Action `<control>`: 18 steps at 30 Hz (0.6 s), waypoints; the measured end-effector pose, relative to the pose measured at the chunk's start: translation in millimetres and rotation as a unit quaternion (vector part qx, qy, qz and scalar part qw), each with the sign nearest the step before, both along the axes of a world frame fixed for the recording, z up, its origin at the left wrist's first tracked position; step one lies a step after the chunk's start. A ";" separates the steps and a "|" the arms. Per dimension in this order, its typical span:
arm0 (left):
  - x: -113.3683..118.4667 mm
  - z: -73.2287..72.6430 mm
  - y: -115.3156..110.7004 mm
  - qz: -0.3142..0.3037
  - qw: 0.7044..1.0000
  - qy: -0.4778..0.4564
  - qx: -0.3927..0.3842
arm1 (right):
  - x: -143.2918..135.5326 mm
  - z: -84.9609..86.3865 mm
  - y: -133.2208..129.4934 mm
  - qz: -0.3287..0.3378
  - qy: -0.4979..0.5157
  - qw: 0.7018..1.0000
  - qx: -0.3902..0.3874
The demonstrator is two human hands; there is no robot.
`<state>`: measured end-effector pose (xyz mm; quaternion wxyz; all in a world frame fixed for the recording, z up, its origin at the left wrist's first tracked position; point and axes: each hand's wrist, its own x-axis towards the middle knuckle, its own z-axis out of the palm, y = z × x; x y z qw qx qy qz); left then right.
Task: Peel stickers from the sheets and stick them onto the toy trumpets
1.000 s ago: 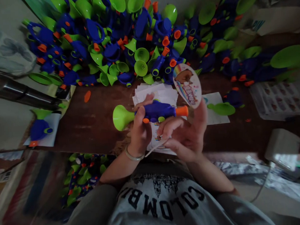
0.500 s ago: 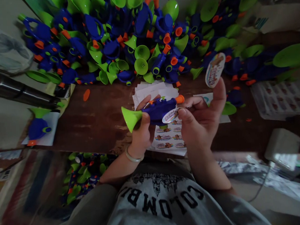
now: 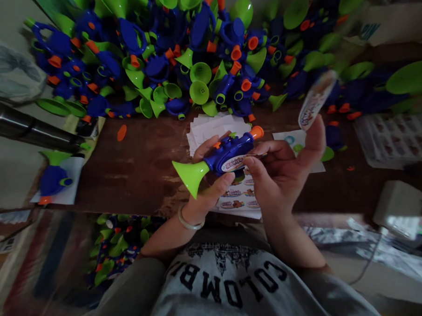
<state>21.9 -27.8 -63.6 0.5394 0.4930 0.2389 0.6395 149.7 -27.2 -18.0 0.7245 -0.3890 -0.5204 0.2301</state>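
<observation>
My left hand (image 3: 209, 193) is closed round a blue toy trumpet (image 3: 228, 150) with a green bell (image 3: 191, 175) and an orange mouthpiece (image 3: 257, 132). My right hand (image 3: 279, 173) pinches an oval sticker (image 3: 236, 163) between thumb and fingers, and the sticker lies against the trumpet's side. Another oval sticker (image 3: 316, 100) clings to a raised fingertip of the same hand. Below the hands is a printed sticker sheet (image 3: 233, 199), partly hidden by them. White paper pieces (image 3: 213, 125) are piled just behind the trumpet.
Many similar toy trumpets (image 3: 158, 67) are heaped along the back of the brown table (image 3: 134, 166). One trumpet (image 3: 53, 179) rests on paper at the left, near a dark metal cylinder (image 3: 28, 128). Packed sticker sheets (image 3: 395, 138) lie at the right. More toys (image 3: 117, 246) sit below the table edge.
The trumpet has turned so its side faces up more, with its mouthpiece raised. The pinched sticker now lies against its side. My right hand's raised finger has moved slightly right.
</observation>
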 end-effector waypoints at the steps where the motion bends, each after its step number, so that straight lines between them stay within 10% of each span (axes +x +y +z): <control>1: 0.4 0.3 -0.4 0.001 1.000 -0.003 0.002 | 0.5 -0.2 -0.2 -0.001 -0.005 1.000 -0.006; 18: 8.7 14.4 -0.7 -0.004 0.999 -0.014 -0.039 | -5.1 7.5 -1.5 -0.028 0.033 0.999 -0.027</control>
